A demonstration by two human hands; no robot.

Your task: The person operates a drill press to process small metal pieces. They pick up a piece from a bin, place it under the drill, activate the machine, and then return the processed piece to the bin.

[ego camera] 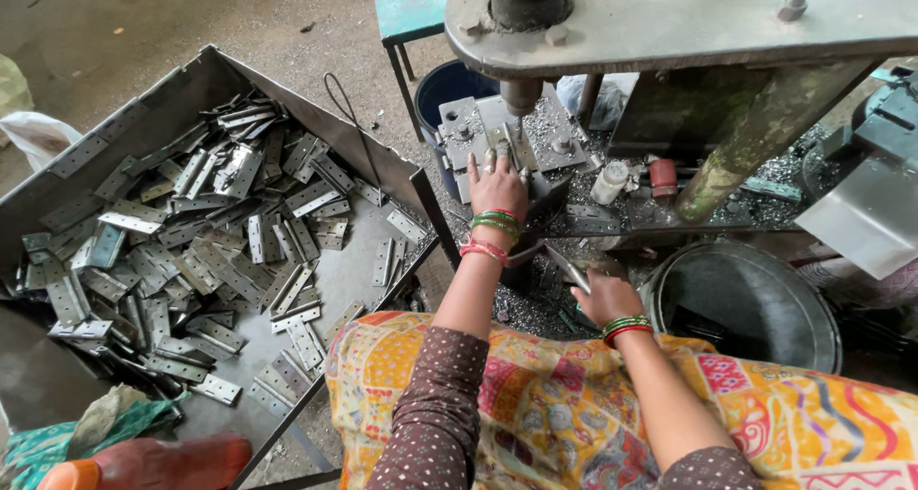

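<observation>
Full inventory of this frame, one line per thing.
metal tray: one, grey, left, on a stand
hinge plates: many, silver-grey, piled in the tray
press machine: one, grey, top centre
press bed: one, grey, strewn with metal chips
small bottle: one, white, on the bed
bucket: one, blue, behind the bed
round bin: one, dark, lower right
bottle: one, orange-brown, bottom left
left hand: on the press bed under the punch, green and red bangles
right hand: holding a metal strip
</observation>
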